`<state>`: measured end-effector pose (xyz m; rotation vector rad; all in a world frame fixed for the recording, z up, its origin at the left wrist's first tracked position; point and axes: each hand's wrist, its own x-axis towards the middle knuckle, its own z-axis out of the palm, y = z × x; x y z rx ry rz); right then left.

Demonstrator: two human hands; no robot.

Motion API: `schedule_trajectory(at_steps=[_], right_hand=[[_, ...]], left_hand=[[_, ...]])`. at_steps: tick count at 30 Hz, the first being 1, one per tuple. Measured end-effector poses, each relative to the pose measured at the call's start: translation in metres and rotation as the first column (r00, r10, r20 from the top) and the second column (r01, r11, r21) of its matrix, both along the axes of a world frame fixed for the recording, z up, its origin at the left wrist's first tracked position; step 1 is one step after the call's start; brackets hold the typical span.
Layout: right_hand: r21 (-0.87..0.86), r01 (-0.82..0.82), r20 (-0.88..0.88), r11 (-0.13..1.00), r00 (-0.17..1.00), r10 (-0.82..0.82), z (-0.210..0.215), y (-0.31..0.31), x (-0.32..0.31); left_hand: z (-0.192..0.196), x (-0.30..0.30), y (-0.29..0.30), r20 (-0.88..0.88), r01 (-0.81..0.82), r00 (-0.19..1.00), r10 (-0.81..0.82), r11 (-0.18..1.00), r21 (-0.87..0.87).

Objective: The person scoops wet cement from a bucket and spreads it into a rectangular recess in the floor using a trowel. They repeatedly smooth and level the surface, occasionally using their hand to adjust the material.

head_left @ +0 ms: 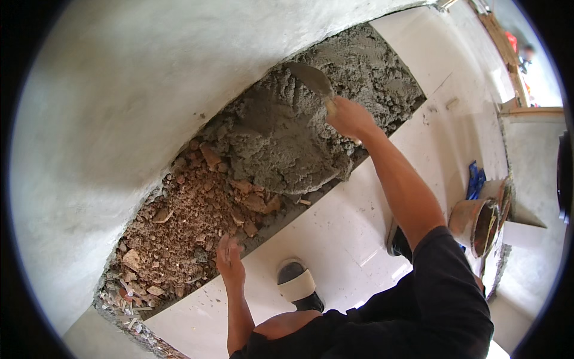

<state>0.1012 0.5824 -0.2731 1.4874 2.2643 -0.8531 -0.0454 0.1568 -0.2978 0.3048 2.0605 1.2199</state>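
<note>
My right hand (pixel 351 118) is closed round the handle of a trowel (pixel 312 79), whose blade lies at the wall side of the wet grey mortar (pixel 281 140). The mortar covers the far part of a long strip along the wall. Brown rubble (pixel 179 221), with broken brick pieces and loose soil, fills the near left part of that strip. Over the rubble's right edge hangs my left hand (pixel 229 256), its fingers pointing away from me and partly smeared. Nothing shows in it.
A plastered wall (pixel 131 102) bounds the strip on the left. Pale floor tiles (pixel 335 239) run along its right side, where my sandalled foot (pixel 296 281) stands. At the right are a dirty bucket (pixel 475 224) and a blue bag (pixel 475 180). A doorway opens at upper right.
</note>
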Motion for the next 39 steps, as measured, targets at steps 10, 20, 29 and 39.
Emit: schedule_trajectory(at_steps=[10, 20, 29, 39], right_hand=[[0.059, -0.324, 0.129, 0.944, 0.940, 0.315, 0.084, -0.027, 0.061], [0.001, 0.029, -0.085, 1.000, 0.996, -0.028, 0.046, -0.008, 0.119], [0.004, 0.201, -0.242, 0.980, 0.951, -0.194, 0.020, 0.001, 0.166], [-0.047, 0.197, -0.294, 0.979, 0.934, -0.202, 0.005, 0.037, 0.165]], left_hand=[[0.021, -0.023, 0.128, -0.218, 0.274, 0.940, -0.263, 0.961, 0.025], [-0.054, -0.040, 0.393, -0.623, 0.526, 0.108, -0.775, 0.576, -0.626], [-0.078, -0.029, 0.455, -0.570, 0.318, 0.152, -0.807, 0.586, -0.745], [-0.041, -0.034, 0.410, -0.692, 0.390, 0.345, -0.634, 0.768, -0.508]])
